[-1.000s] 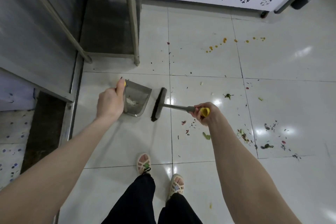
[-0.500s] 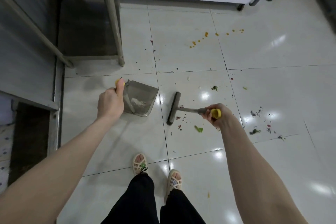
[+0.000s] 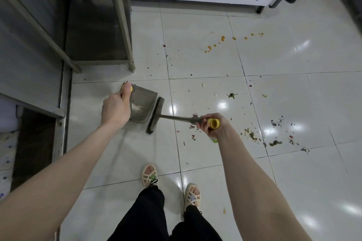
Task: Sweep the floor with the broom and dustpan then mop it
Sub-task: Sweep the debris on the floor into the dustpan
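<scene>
The broom head, apart before, now touches the dustpan mouth. The left hand grips the dustpan handle, the right hand the broom's. Scraps litter the tiled floor at 3 o'clock.

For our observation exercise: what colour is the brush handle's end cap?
Yellow; the grey brush's end cap shows best in head view.

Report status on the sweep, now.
Left hand grips dustpan handle. Right hand grips broom, head at pan lip. Scraps litter floor rightward. Table leg just beyond pan.
</scene>
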The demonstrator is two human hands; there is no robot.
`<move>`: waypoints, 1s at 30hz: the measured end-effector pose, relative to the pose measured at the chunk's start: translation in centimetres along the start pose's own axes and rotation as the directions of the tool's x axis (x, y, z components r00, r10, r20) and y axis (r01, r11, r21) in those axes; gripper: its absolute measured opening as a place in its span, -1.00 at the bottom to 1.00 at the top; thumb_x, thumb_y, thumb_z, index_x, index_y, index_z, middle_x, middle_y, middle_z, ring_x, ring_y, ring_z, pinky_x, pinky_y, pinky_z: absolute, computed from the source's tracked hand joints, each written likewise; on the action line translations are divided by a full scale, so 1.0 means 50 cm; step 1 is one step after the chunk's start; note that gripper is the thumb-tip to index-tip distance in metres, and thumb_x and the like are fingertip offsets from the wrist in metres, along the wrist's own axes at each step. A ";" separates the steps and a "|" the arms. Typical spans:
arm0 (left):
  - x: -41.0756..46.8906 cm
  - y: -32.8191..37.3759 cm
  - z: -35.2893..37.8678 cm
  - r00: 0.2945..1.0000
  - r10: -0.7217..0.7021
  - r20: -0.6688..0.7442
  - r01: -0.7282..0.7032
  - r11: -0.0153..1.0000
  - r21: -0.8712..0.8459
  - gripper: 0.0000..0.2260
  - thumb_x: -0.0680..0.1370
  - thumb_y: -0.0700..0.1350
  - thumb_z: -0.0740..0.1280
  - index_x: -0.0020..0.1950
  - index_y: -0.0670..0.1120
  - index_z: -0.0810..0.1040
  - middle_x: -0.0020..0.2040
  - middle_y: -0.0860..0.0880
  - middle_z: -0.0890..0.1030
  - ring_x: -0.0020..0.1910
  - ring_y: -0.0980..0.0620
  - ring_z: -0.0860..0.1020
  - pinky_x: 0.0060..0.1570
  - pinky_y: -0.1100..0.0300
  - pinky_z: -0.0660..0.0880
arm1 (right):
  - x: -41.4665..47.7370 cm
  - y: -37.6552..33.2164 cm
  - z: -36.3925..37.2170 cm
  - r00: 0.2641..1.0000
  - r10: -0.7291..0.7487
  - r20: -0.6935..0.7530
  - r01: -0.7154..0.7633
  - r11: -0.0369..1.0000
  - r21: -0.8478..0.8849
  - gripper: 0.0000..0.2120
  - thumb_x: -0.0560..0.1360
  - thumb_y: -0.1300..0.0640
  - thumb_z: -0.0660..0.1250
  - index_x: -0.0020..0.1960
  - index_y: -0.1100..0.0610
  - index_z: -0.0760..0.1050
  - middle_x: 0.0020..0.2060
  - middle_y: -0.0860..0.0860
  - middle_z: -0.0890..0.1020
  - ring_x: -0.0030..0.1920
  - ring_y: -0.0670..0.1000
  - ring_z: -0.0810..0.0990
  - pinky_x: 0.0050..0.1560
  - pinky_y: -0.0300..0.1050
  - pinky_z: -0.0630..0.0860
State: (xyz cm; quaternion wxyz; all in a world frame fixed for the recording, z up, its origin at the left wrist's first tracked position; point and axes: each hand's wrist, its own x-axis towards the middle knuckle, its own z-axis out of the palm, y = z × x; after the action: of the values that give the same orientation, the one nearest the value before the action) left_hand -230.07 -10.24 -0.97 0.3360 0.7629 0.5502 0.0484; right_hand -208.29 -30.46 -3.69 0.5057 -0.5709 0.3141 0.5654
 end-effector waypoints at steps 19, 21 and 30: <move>-0.288 0.223 0.296 0.995 -0.016 -0.096 0.016 1.000 0.002 -0.50 0.67 0.09 -0.08 -0.07 -0.27 0.46 -0.30 -0.17 0.41 -0.20 -0.16 0.38 -0.17 0.04 0.26 | -0.048 -0.104 -0.524 0.998 -0.002 -0.062 -0.001 0.999 -0.047 -0.84 0.54 0.32 0.18 0.08 0.35 0.42 -0.39 0.26 0.57 -0.68 -0.07 0.46 -0.71 -0.32 0.37; -0.323 0.250 0.331 0.995 -0.029 -0.095 0.029 1.000 -0.002 -0.50 0.67 0.08 -0.07 -0.09 -0.27 0.45 -0.34 -0.16 0.39 -0.21 -0.14 0.35 -0.18 0.05 0.25 | -0.062 -0.124 -0.583 0.997 -0.007 -0.076 0.003 0.999 -0.043 -0.87 0.55 0.31 0.17 0.03 0.35 0.42 -0.43 0.26 0.57 -0.68 -0.07 0.45 -0.71 -0.33 0.37; -0.434 0.323 0.408 0.991 -0.093 -0.096 0.086 0.994 -0.069 -0.36 0.61 0.25 -0.15 -0.30 -0.20 0.42 -0.39 -0.12 0.37 -0.17 -0.17 0.38 -0.15 0.07 0.28 | -0.110 -0.169 -0.764 0.984 -0.089 -0.152 0.084 0.996 -0.040 -0.88 0.53 0.33 0.16 0.06 0.28 0.37 -0.25 0.25 0.53 -0.66 -0.08 0.47 -0.69 -0.33 0.39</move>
State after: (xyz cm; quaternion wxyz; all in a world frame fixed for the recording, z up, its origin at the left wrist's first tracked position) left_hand -216.46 -41.27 -1.10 0.3346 0.7228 0.5981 0.0891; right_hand -188.80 -64.81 -2.30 0.4943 -0.6343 0.3177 0.5025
